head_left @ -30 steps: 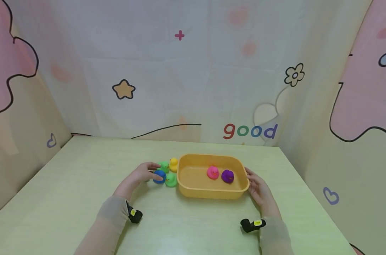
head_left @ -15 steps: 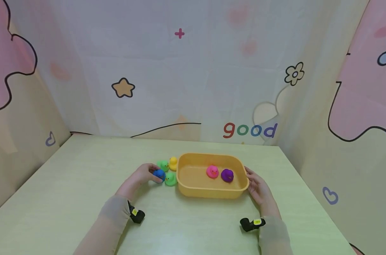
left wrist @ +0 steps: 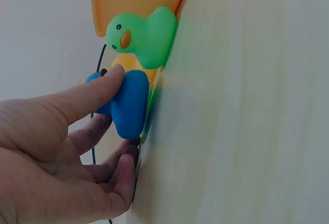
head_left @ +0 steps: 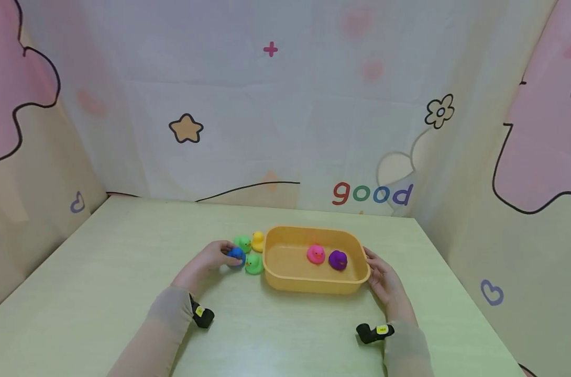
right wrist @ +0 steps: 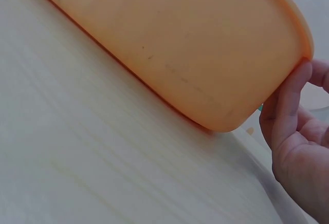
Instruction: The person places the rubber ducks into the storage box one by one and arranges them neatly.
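My left hand [head_left: 215,255] pinches a blue toy duck [head_left: 236,256] between thumb and fingers. In the left wrist view the thumb lies across the near side of the blue duck [left wrist: 131,103], with fingers behind and below it. A green duck [head_left: 254,264] sits right of it; another green duck [head_left: 243,243] and a yellow duck [head_left: 258,242] are just behind. My right hand [head_left: 383,276] rests against the right end of a yellow-orange plastic tub [head_left: 314,286]. In the right wrist view its fingers [right wrist: 290,98] touch the tub's outer wall just under the rim.
Inside the tub lie a pink duck [head_left: 316,254] and a purple duck [head_left: 338,259], towards its right end. All stand on a pale wooden table [head_left: 276,335]. A printed cloth backdrop [head_left: 229,104] rises behind and at both sides.
The left fingers have closed around the blue duck, which sits slightly higher in view, close to the green ducks. The right hand and the tub have stayed in place.
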### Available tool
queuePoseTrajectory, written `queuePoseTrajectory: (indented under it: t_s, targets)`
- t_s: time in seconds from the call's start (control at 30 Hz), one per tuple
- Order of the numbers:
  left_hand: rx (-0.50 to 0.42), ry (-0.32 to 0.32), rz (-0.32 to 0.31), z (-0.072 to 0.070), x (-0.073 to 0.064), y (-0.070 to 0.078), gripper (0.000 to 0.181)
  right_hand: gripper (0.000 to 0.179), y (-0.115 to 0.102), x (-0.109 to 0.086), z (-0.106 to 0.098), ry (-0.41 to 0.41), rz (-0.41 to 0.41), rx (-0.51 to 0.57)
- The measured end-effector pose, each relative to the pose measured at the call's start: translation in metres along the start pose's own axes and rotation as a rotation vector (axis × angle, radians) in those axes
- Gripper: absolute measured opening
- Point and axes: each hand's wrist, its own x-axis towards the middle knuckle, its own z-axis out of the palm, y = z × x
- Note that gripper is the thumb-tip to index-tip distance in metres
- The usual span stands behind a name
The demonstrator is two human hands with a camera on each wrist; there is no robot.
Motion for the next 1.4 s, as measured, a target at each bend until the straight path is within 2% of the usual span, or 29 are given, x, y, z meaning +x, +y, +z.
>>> queuePoseTrajectory:
  t_s: [0.27,0.43,0.63,0.8,1.07,1.4]
  targets:
    - [-0.034,-0.064,-0.018,-0.011,-0.001,0.001,0.054,0.036,0.001,0.0,-0.002,0.004,-0.001,0.014]
    - [-0.073,-0.069,-0.023,-0.02,-0.007,0.006,0.055,0.04,0.0,0.001,-0.004,-0.02,-0.012,0.026]
    - [-0.206,-0.114,0.027,-0.03,-0.01,0.006,0.059,0.038,-0.001,0.001,-0.003,-0.025,-0.011,0.025]
    - [-0.338,-0.137,0.034,-0.036,-0.01,0.005,0.057,0.036,-0.001,0.0,-0.003,-0.024,-0.012,0.017]
    - [-0.442,-0.153,0.053,-0.04,-0.008,0.001,0.057,0.033,-0.001,0.0,-0.004,-0.008,-0.004,0.006]
    - [-0.49,-0.147,0.025,-0.038,-0.007,-0.007,0.058,0.036,0.001,0.003,-0.006,-0.004,0.015,0.041]
